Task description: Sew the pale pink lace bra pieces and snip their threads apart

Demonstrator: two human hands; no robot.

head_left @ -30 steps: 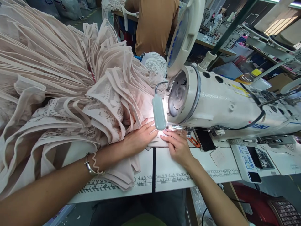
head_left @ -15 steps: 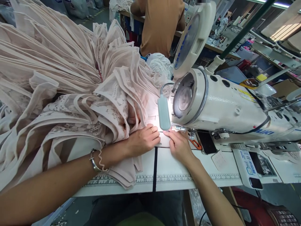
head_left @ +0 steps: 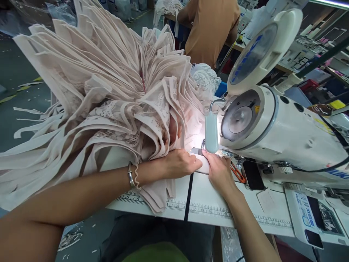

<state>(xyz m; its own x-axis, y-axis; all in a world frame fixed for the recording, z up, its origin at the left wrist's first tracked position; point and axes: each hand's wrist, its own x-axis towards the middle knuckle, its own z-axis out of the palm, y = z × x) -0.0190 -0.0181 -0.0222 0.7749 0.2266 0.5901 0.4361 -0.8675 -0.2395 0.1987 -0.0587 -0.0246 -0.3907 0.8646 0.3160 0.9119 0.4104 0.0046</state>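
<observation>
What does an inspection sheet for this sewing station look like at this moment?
Surface: white table with printed ruler strip.
Job's things: pink fabric piece under the sewing machine head, lit by lamp.
Clutter: big pile of pink lace pieces; orange snips; dark phone.
Grippers: left hand and right hand flat on the fabric.
Cables: black cable on the machine.
Surroundings: person in brown shirt at another bench.
</observation>
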